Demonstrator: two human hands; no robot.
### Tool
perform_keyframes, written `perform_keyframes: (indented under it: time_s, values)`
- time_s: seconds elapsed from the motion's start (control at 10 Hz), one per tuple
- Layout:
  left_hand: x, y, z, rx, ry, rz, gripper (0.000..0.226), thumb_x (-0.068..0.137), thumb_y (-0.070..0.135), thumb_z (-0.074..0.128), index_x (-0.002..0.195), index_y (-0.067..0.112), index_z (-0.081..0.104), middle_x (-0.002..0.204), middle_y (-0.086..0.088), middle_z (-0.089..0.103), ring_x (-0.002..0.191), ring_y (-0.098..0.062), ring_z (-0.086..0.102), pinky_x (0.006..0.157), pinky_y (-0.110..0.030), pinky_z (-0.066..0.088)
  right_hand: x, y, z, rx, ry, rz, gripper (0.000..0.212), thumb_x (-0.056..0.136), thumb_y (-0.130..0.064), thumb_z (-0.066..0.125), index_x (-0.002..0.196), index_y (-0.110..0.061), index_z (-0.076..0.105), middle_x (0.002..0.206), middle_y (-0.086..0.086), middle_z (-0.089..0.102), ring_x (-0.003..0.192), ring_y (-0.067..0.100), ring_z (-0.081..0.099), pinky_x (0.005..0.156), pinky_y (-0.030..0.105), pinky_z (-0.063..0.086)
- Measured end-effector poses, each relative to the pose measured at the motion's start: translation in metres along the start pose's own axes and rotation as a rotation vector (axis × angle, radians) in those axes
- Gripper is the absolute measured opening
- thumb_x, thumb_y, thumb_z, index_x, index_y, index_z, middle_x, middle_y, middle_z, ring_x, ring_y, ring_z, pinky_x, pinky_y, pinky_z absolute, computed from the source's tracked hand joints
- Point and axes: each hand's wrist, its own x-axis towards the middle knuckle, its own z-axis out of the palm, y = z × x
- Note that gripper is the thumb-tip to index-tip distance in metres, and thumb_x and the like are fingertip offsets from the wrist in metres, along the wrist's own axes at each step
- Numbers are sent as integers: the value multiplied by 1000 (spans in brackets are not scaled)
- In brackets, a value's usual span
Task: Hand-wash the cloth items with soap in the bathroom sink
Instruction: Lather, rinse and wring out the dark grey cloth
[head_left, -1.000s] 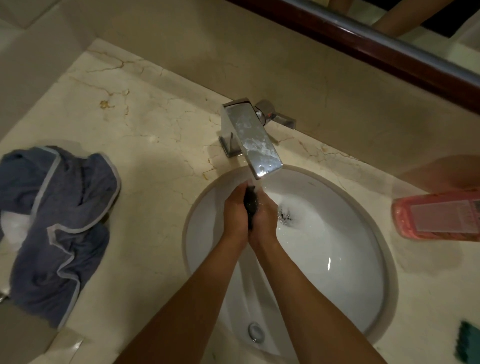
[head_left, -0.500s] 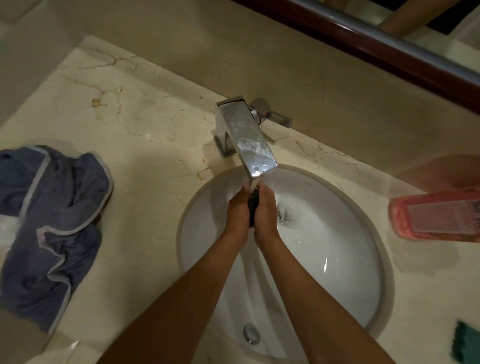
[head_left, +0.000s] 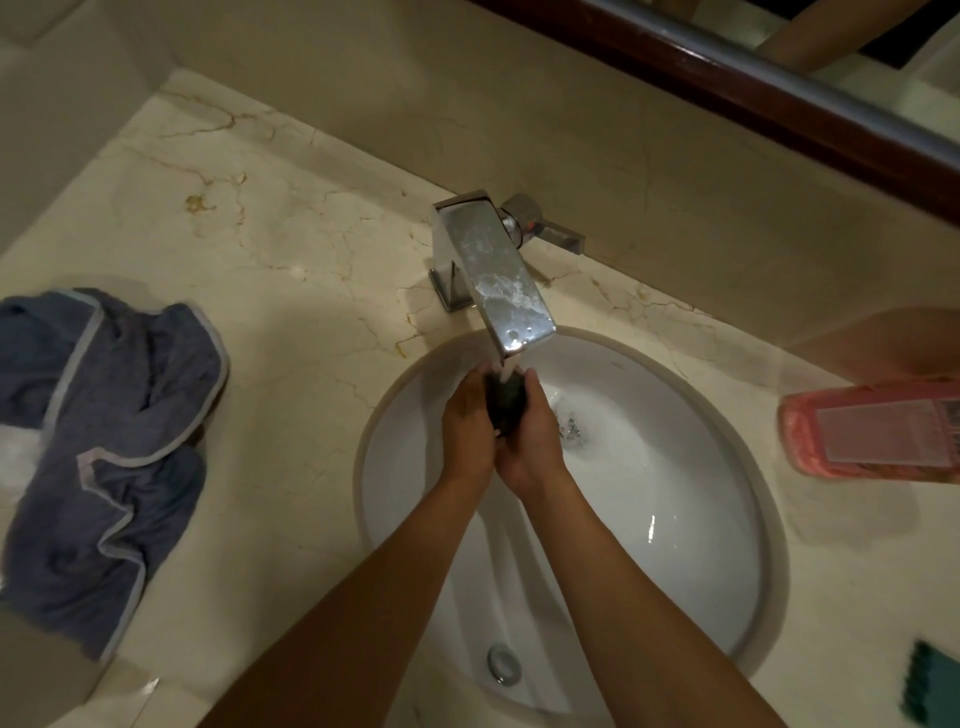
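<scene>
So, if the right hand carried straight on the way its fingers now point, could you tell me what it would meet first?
Probably the underside of the faucet spout: the right hand, holding the dark cloth against the left hand, points up and away beneath it. Depth is unclear, so it might pass under to the sink wall.

No words, brands or numbers can be read anywhere. The only thing carrying a label is a pink bottle (head_left: 872, 434) lying on the counter at the far right of the scene, beside the sink. Its label (head_left: 891, 434) is a pale rectangular panel on the bottle's side, and whatever print it bears is too blurred and dim to make out.
</scene>
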Motion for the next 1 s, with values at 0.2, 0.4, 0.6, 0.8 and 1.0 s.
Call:
perform_keyframes:
  time_s: [0.2, 0.4, 0.6, 0.8, 1.0]
  values:
    - [2, 5, 9, -432, -45, -210, 12, 98, 30, 57, 105, 27, 66, 99, 10, 62, 88, -1, 64, 77, -12, 52, 0, 3, 4, -3, -43, -136, 37, 96, -19, 59, 127, 0, 62, 114, 20, 67, 114, 34, 65, 100, 43, 52]
    - [-10, 16, 12, -13, 98, -69, 25, 100, 27, 53, 92, 9, 69, 81, -6, 70, 85, -18, 65, 81, -29, 53, -4, 2, 5, -167, 61, -246, 14, 98, -10, 56, 98, -2, 67, 86, 13, 70, 83, 23, 72, 69, 32, 58]
    - [-10, 10, 8, 62, 41, -24, 32, 105, 21, 44, 89, 11, 69, 77, -2, 72, 81, -15, 69, 76, -26, 55, -5, -3, 13, -187, 78, -293, 28, 94, -23, 63, 70, -12, 71, 69, 5, 63, 72, 17, 64, 66, 32, 54]
    - [-7, 12, 9, -166, 42, -234, 11, 89, 24, 67, 92, 14, 67, 86, -6, 64, 91, -16, 63, 85, -25, 50, -2, 2, 10, -475, 131, -392, 26, 94, -36, 51, 84, -20, 69, 84, 1, 66, 85, 18, 63, 76, 39, 52]
    - [-4, 11, 14, -170, -10, -145, 28, 101, 21, 51, 81, 10, 68, 77, -1, 71, 82, -17, 71, 70, -26, 55, -4, -6, 8, -523, 148, -282, 42, 93, -55, 48, 99, -22, 72, 109, 5, 72, 110, 19, 65, 99, 43, 52]
